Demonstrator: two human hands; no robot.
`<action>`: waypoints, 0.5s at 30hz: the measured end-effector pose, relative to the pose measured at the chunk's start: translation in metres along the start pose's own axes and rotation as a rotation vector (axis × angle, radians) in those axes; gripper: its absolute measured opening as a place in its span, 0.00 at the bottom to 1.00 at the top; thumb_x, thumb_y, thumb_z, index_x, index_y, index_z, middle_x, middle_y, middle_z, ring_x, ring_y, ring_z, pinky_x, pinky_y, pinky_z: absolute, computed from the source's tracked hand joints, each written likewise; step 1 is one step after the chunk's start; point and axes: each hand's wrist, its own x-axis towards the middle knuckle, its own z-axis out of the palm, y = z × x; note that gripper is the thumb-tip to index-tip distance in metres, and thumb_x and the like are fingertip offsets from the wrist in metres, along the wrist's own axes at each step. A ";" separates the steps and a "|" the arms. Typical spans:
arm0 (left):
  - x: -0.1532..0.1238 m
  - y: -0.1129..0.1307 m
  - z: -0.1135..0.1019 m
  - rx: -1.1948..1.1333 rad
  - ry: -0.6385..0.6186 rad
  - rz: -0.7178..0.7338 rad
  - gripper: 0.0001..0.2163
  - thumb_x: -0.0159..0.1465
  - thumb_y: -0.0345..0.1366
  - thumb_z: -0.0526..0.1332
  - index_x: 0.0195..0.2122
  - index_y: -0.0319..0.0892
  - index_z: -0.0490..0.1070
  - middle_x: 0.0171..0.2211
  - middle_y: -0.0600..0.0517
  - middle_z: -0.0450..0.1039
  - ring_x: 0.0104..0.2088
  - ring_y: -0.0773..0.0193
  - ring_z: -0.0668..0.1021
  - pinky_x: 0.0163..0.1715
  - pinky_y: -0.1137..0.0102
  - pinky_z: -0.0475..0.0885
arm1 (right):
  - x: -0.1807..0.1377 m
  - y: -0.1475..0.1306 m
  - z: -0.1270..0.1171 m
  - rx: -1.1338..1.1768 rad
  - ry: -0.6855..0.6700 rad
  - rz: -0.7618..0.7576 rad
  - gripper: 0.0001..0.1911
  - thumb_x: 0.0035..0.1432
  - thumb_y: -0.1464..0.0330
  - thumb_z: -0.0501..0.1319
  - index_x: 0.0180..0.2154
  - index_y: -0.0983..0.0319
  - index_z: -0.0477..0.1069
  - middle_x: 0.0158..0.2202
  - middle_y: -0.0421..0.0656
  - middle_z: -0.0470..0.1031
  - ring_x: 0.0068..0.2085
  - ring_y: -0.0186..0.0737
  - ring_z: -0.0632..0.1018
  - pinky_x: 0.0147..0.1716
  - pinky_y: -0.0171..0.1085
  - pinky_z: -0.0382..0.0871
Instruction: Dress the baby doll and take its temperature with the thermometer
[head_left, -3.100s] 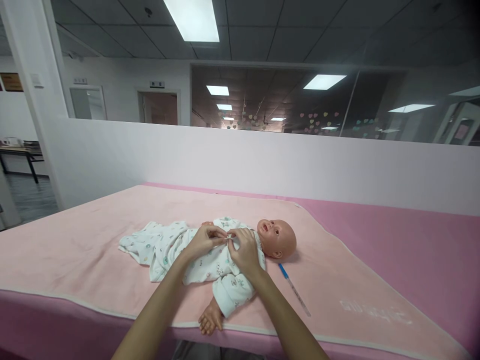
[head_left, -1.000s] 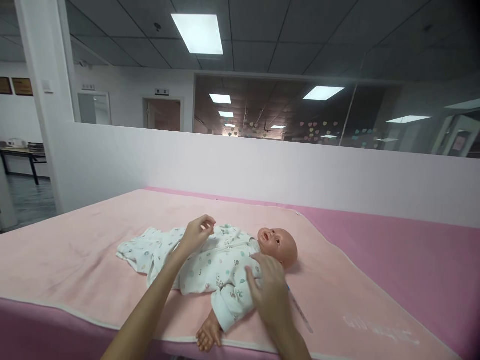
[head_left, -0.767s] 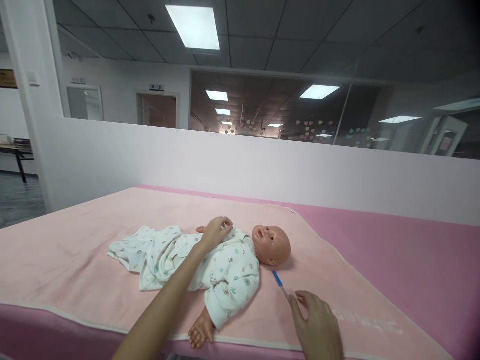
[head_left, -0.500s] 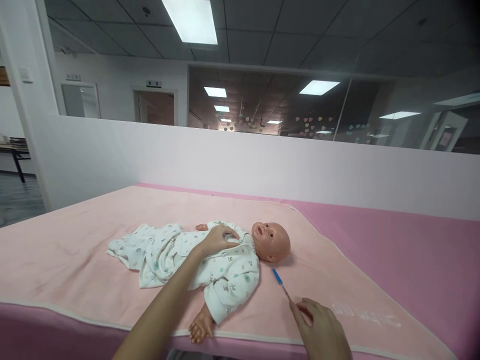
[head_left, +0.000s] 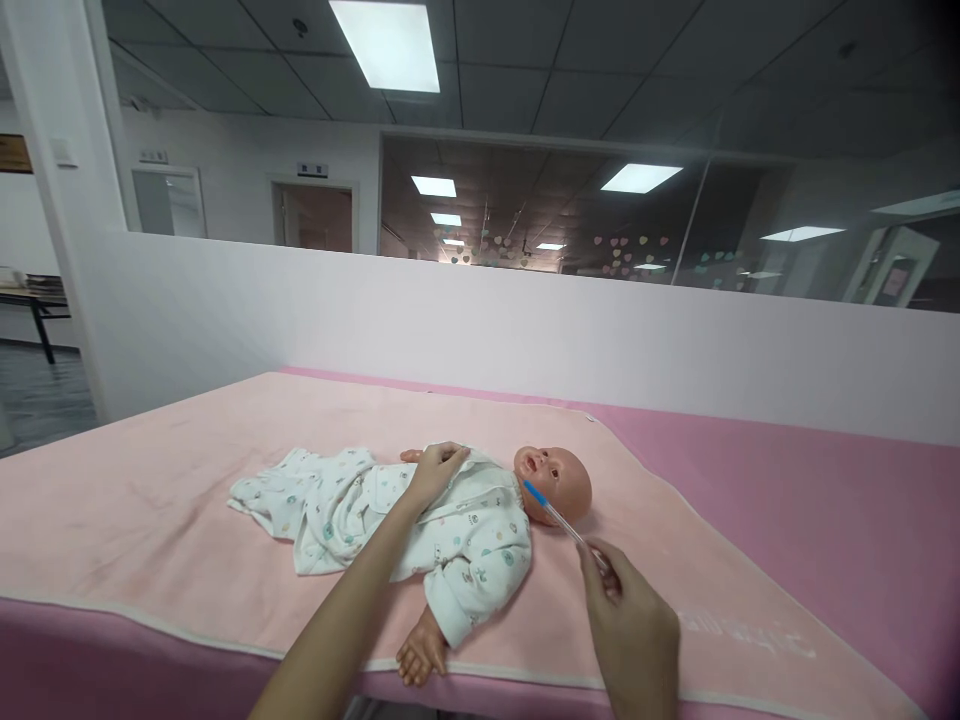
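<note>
A baby doll [head_left: 559, 485] lies on its back, its head to the right, dressed in a white printed baby outfit [head_left: 480, 545]. My left hand [head_left: 437, 472] is closed at the doll's chest, pinching the front edge of the outfit and lifting it slightly. Between the fingers of my right hand [head_left: 630, 610] is a slim clear thermometer [head_left: 561, 519] with a blue end. That blue end points up and left, in front of the doll's chin and neck in the view; whether it touches them I cannot tell. The doll's near hand [head_left: 422, 650] rests by the front edge.
Under the doll is a peach blanket [head_left: 172, 480] with pale edging, spread over a pink padded surface [head_left: 787, 480]. A white low wall [head_left: 480, 325] with glass above runs behind. At the far left stands a table [head_left: 34, 300] with stacked items.
My right hand has raised the thermometer from above the blanket to beside the doll's neck. My left fingers have closed on the outfit's edge and lifted it. The view shifted slightly.
</note>
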 end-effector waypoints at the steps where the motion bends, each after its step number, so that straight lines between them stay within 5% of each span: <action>1: 0.000 0.001 0.000 -0.023 -0.002 -0.008 0.16 0.56 0.46 0.52 0.23 0.38 0.66 0.19 0.56 0.60 0.23 0.69 0.63 0.25 0.73 0.58 | 0.010 -0.014 0.004 0.020 -0.002 -0.073 0.16 0.55 0.59 0.49 0.31 0.59 0.71 0.24 0.42 0.74 0.22 0.36 0.73 0.21 0.32 0.61; 7: -0.002 0.006 0.000 -0.150 -0.028 0.014 0.15 0.56 0.46 0.54 0.24 0.37 0.66 0.20 0.56 0.59 0.24 0.70 0.63 0.25 0.74 0.58 | 0.062 -0.066 0.064 -0.119 -0.126 -0.430 0.13 0.56 0.72 0.51 0.22 0.62 0.68 0.24 0.45 0.72 0.28 0.39 0.73 0.26 0.34 0.60; 15: -0.007 0.007 0.002 -0.128 -0.109 0.031 0.15 0.54 0.46 0.56 0.21 0.37 0.66 0.17 0.57 0.58 0.21 0.70 0.62 0.23 0.74 0.57 | 0.083 -0.076 0.137 -0.158 -0.283 -0.421 0.11 0.56 0.78 0.51 0.27 0.65 0.69 0.22 0.47 0.72 0.24 0.36 0.73 0.23 0.32 0.59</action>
